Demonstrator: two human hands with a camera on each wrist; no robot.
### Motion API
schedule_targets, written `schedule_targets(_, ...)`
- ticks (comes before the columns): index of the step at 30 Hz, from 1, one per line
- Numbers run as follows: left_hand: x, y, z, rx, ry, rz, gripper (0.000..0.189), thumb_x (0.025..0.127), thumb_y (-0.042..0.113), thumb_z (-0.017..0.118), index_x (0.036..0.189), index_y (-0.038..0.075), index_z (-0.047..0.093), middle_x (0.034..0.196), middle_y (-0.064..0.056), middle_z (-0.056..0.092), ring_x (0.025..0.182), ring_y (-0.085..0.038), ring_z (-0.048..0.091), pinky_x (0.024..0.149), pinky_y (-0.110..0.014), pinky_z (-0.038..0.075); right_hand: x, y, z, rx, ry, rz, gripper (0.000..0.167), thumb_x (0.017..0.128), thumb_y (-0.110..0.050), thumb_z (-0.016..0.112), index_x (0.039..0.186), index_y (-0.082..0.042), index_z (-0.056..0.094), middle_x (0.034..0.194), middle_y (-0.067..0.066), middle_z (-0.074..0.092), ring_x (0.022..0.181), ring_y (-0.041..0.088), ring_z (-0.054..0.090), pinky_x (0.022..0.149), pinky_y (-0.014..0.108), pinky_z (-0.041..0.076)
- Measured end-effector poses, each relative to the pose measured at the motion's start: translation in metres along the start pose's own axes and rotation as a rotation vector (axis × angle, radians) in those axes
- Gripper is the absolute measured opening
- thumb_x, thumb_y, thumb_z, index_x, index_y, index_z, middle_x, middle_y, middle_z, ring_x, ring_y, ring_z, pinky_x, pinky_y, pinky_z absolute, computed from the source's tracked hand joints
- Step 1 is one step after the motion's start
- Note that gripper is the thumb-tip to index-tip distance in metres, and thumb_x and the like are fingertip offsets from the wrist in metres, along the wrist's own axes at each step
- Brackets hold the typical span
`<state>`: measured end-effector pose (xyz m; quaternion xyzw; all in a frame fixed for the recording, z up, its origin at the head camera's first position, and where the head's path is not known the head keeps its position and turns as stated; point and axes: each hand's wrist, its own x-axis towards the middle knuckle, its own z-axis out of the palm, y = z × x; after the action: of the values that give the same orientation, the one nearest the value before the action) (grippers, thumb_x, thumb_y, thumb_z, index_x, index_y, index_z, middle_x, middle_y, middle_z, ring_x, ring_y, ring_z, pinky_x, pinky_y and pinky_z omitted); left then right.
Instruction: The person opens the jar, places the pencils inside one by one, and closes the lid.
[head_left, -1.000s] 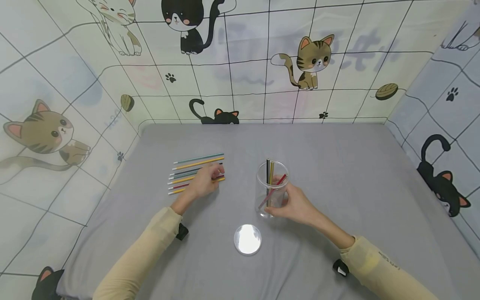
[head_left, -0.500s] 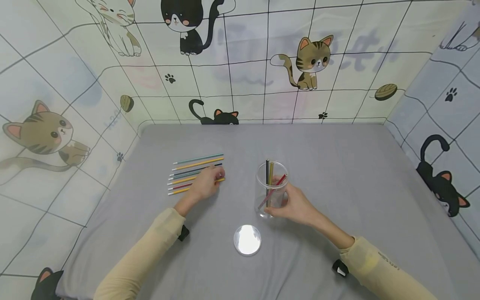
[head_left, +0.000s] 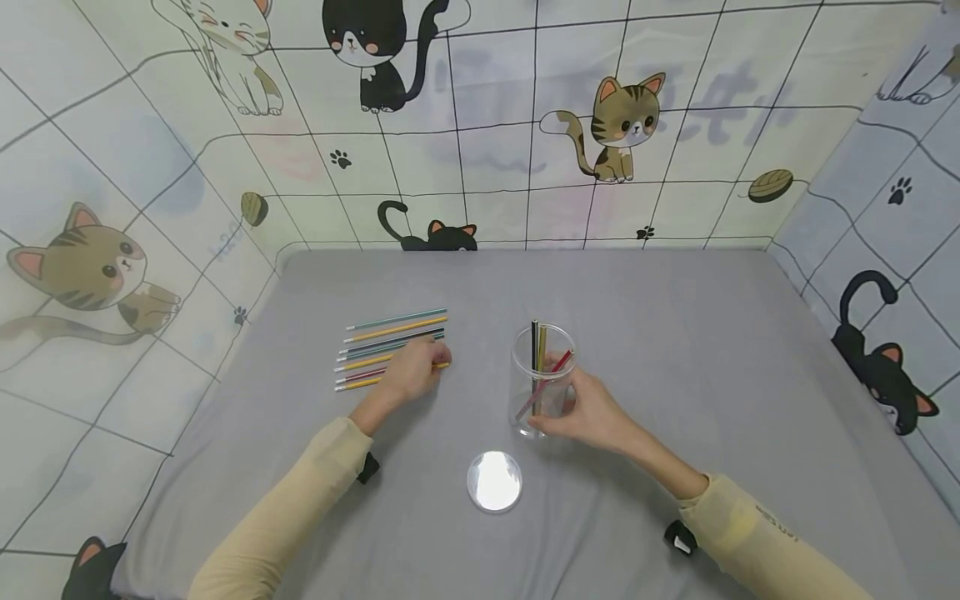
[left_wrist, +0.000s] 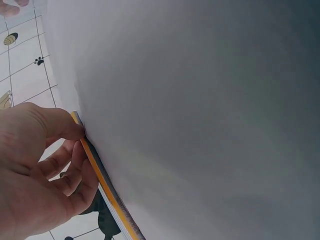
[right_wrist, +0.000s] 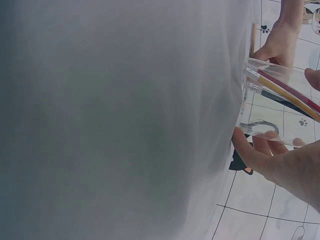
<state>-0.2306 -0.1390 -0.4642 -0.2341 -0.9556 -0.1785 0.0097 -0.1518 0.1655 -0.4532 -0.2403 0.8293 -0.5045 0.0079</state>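
Note:
My left hand (head_left: pixel 412 369) is over the row of pencils on the left of the table. Its thumb and curled fingers pinch the nearest yellow pencil (left_wrist: pixel 103 176) close to its right end, and the pencil lies low at the tabletop. Several more pencils (head_left: pixel 397 327), teal, yellow, black and dark red, lie side by side beyond it, partly covered by the hand. My right hand (head_left: pixel 588 408) grips a clear jar (head_left: pixel 522 392) standing upright, thumb in front and fingers round the far side. Inside lean a black pencil (head_left: pixel 535 337), a yellow one (head_left: pixel 542 346) and a red one (head_left: pixel 561 362).
A round clear lid (head_left: pixel 495 482) lies in front of the jar, bright with reflected light. Grey cloth (head_left: pixel 675 333) covers the table. Cat-patterned curtains (head_left: pixel 495 150) hang along its back and sides.
My left hand has shifted slightly toward the near side of the row, its fingertips coming to the nearest yellow pencil. My right hand and the jar stay in place.

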Motion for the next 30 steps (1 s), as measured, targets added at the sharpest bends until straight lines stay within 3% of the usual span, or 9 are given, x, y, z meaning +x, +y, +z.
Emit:
schedule_targets(7,-0.002,-0.002,-0.004,-0.042,0.01,0.006,0.022,0.081,-0.009,0.067,0.099,0.003,0.073,0.097,-0.011,0.065,0.091,-0.026,0.065,0.08,-0.039,0.055,0.0,-0.002,0.0,-0.004,0.003,0.008,0.069,0.071,-0.011,0.087,0.13,-0.007,0.053,0.114,0.006,0.065,0.097,0.021,0.061,0.071,0.032,0.057)
schedule_targets(15,-0.002,-0.003,-0.014,-0.11,0.054,0.078,0.023,0.081,-0.011,0.066,0.1,0.0,0.073,0.094,-0.013,0.067,0.086,-0.026,0.061,0.073,-0.039,0.053,0.0,-0.002,0.001,0.007,0.004,0.005,0.067,0.071,-0.011,0.087,0.129,-0.007,0.054,0.113,0.006,0.066,0.095,0.02,0.061,0.07,0.032,0.057)
schedule_targets(30,-0.002,0.016,-0.049,-0.252,0.074,0.058,0.028,0.084,-0.01,0.062,0.108,0.001,0.072,0.099,-0.011,0.068,0.088,-0.024,0.064,0.075,-0.037,0.054,0.001,0.0,0.002,0.046,0.014,-0.008,0.065,0.072,-0.009,0.088,0.128,-0.005,0.055,0.114,0.01,0.066,0.096,0.022,0.061,0.07,0.032,0.057)
